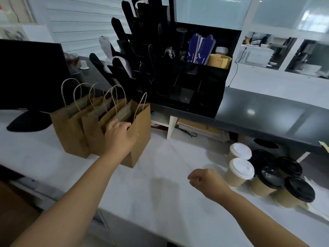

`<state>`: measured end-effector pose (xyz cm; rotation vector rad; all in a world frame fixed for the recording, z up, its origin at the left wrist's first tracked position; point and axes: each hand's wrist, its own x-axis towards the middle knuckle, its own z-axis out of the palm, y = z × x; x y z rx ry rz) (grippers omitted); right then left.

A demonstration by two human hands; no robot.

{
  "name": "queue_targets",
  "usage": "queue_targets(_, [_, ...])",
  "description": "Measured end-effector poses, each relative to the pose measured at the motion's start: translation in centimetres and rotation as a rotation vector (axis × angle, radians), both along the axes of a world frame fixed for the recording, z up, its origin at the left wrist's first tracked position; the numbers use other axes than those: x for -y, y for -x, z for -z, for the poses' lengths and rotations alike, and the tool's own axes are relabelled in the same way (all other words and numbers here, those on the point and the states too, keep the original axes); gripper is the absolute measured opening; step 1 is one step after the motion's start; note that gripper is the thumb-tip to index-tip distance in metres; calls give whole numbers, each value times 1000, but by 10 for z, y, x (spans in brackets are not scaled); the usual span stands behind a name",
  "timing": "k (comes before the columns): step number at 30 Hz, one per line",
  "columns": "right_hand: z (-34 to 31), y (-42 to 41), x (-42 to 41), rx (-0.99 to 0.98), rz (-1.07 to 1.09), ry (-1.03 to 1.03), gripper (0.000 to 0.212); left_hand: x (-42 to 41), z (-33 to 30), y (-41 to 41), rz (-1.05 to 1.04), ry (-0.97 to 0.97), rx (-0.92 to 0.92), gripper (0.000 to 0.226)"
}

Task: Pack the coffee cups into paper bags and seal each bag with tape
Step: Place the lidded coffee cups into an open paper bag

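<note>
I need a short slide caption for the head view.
Left hand grips the nearest paper bag; lidded cups wait beside the right hand.

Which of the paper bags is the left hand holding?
The rightmost paper bag, nearest the cups. The left hand grips its near rim, fingers inside the open top; the other bags stand untouched to its left.
</note>
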<state>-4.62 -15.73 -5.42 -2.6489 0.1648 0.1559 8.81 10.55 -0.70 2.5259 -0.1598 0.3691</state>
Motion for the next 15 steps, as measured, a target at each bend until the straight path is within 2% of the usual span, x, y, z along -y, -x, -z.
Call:
queue_targets(6, [11, -20, -13, -20, 15, -11, 17, -4, 10, -35, 34, -200, 74, 45])
queue_targets(11, [16, -30, -15, -45, 25, -35, 16, -7, 19, -38, 18, -186, 157, 21])
queue_targets(15, [16, -37, -12, -52, 30, -41, 16, -7, 27, -36, 17, -119, 201, 12])
